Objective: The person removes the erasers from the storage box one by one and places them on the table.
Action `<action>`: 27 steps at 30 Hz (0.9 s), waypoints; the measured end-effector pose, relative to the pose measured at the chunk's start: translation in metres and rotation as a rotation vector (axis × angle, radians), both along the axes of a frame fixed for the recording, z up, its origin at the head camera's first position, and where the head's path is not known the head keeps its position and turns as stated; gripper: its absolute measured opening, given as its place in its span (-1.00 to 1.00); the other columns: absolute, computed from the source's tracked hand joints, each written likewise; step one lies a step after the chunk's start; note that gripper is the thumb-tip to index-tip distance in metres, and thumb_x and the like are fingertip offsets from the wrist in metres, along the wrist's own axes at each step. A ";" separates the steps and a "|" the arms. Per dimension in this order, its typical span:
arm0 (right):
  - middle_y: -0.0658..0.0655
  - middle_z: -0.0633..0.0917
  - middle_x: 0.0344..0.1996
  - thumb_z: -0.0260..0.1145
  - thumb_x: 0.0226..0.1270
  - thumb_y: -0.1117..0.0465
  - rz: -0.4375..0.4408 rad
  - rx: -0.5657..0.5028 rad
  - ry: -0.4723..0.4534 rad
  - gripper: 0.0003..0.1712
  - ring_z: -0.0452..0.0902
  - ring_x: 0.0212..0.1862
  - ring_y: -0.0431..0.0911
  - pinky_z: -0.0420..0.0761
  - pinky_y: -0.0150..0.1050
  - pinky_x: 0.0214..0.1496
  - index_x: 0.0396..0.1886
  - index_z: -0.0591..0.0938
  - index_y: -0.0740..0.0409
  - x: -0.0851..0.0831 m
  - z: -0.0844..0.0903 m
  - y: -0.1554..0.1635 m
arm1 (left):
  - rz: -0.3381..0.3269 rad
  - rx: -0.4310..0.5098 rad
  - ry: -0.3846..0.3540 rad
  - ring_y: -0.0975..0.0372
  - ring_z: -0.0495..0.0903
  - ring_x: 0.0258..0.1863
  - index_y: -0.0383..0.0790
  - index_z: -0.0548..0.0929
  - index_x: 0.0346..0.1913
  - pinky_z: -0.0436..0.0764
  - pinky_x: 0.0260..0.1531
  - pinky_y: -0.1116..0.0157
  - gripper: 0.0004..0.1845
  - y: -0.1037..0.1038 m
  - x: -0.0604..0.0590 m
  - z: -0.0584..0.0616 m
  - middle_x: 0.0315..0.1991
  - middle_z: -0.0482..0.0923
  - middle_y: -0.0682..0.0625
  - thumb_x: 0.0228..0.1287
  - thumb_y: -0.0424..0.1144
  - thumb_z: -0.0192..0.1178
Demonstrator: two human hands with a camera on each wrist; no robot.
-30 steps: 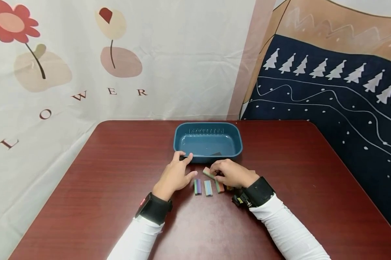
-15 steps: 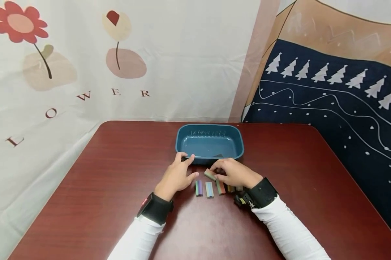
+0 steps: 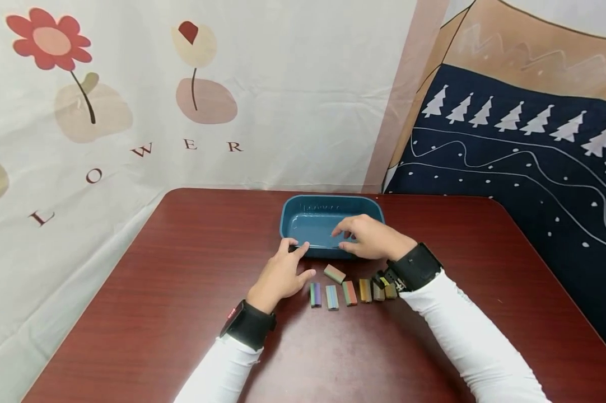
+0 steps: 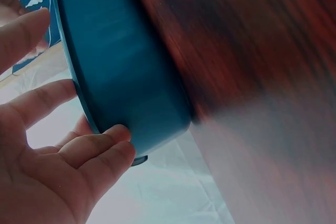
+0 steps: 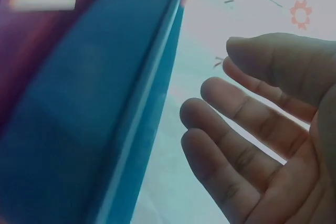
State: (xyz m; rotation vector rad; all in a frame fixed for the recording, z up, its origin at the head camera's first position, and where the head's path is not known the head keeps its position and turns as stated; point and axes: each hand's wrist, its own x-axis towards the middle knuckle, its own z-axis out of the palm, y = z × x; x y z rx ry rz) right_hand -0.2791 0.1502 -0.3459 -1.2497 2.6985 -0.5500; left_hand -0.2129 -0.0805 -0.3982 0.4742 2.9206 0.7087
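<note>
My left hand [image 3: 278,278] rests its fingers at the front left corner of a blue plastic basin [image 3: 293,215]. In the left wrist view, fingertips [image 4: 119,134] touch the basin's outer wall, and the thumb stands apart. Over the basin's front right part hovers my right hand [image 3: 371,238], its fingers loosely bent and nothing between them. The right wrist view shows those fingers [image 5: 226,108] spread beside the basin's rim. A small pink and green striped block [image 3: 335,273] lies askew in front of the basin.
Several small two-tone blocks stand in a row nearer me, among them a purple one [image 3: 315,295], a light blue one [image 3: 332,298] and an orange one [image 3: 350,293]. The row's right end lies under the right wrist strap. Printed cloth [image 3: 293,95] hangs behind the table [image 3: 217,224].
My right hand has let go of the pink and green block and moved up over the basin, uncovering the row's right end. The left hand keeps its place at the basin's corner.
</note>
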 end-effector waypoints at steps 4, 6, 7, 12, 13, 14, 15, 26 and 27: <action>0.17 0.63 0.02 0.31 0.35 0.26 -0.027 0.096 -0.041 -0.68 0.58 0.01 0.06 0.59 -0.10 -0.02 0.07 0.64 0.21 -0.017 0.011 -0.003 | 0.003 0.009 0.008 0.19 0.52 -0.47 -0.18 0.31 0.45 0.56 -0.20 0.16 -0.28 0.000 -0.001 0.000 0.33 0.15 -0.20 0.31 -0.01 0.27; 0.17 0.61 0.05 0.32 0.35 0.24 -0.024 0.157 -0.059 -0.66 0.57 0.02 0.06 0.58 -0.10 0.00 0.10 0.63 0.19 -0.026 0.016 -0.007 | 0.003 0.013 0.016 0.18 0.52 -0.46 -0.18 0.32 0.44 0.56 -0.20 0.16 -0.28 0.000 0.000 -0.001 0.31 0.17 -0.20 0.30 -0.01 0.28; 0.17 0.61 0.05 0.33 0.34 0.23 -0.016 0.183 -0.068 -0.65 0.57 0.02 0.06 0.58 -0.11 0.00 0.10 0.63 0.19 -0.031 0.018 -0.009 | 0.003 0.016 0.019 0.17 0.53 -0.45 -0.19 0.32 0.44 0.56 -0.20 0.16 -0.28 0.000 0.000 0.000 0.31 0.17 -0.20 0.30 -0.01 0.28; 0.16 0.61 0.05 0.38 0.28 0.26 0.024 0.286 -0.095 -0.61 0.57 -0.01 0.06 0.58 -0.11 -0.01 0.10 0.63 0.16 -0.056 0.022 -0.020 | -0.001 0.026 0.034 0.15 0.54 -0.43 -0.20 0.34 0.43 0.57 -0.19 0.15 -0.29 0.000 0.003 -0.001 0.29 0.18 -0.19 0.30 -0.01 0.28; 0.17 0.61 0.03 0.39 0.26 0.27 0.036 0.304 -0.100 -0.61 0.57 -0.03 0.06 0.57 -0.11 -0.02 0.09 0.64 0.16 -0.061 0.022 -0.023 | -0.001 0.027 0.036 0.14 0.54 -0.42 -0.20 0.34 0.43 0.57 -0.18 0.15 -0.29 0.000 0.003 -0.001 0.30 0.18 -0.19 0.30 -0.02 0.28; 0.16 0.61 0.02 0.40 0.25 0.28 0.046 0.330 -0.102 -0.61 0.56 -0.03 0.05 0.57 -0.11 -0.02 0.08 0.64 0.15 -0.065 0.021 -0.026 | -0.003 0.028 0.038 0.15 0.54 -0.43 -0.20 0.34 0.43 0.56 -0.18 0.14 -0.29 0.000 0.004 -0.001 0.30 0.18 -0.19 0.30 -0.02 0.28; 0.15 0.62 0.00 0.42 0.22 0.29 0.061 0.356 -0.098 -0.62 0.55 -0.03 0.03 0.57 -0.12 -0.02 0.06 0.65 0.13 -0.069 0.019 -0.029 | -0.004 0.030 0.037 0.15 0.54 -0.43 -0.21 0.34 0.43 0.56 -0.17 0.14 -0.29 0.000 0.004 -0.001 0.29 0.18 -0.20 0.30 -0.02 0.28; -0.01 0.53 0.00 0.52 0.04 0.34 0.158 0.729 -0.241 -0.45 0.44 -0.06 -0.11 0.57 -0.26 -0.29 -0.01 0.57 -0.21 -0.083 -0.008 -0.055 | 0.004 0.032 0.042 0.17 0.49 -0.48 -0.20 0.35 0.43 0.57 -0.21 0.15 -0.28 0.000 0.007 -0.002 0.28 0.21 -0.19 0.28 -0.01 0.30; -0.01 0.55 -0.04 0.51 0.02 0.36 0.176 0.747 -0.241 -0.44 0.44 -0.11 -0.12 0.55 -0.28 -0.32 -0.03 0.56 -0.22 -0.083 -0.010 -0.057 | 0.005 0.030 0.046 0.17 0.49 -0.48 -0.20 0.35 0.43 0.57 -0.22 0.15 -0.28 0.000 0.007 -0.002 0.27 0.21 -0.19 0.28 -0.01 0.30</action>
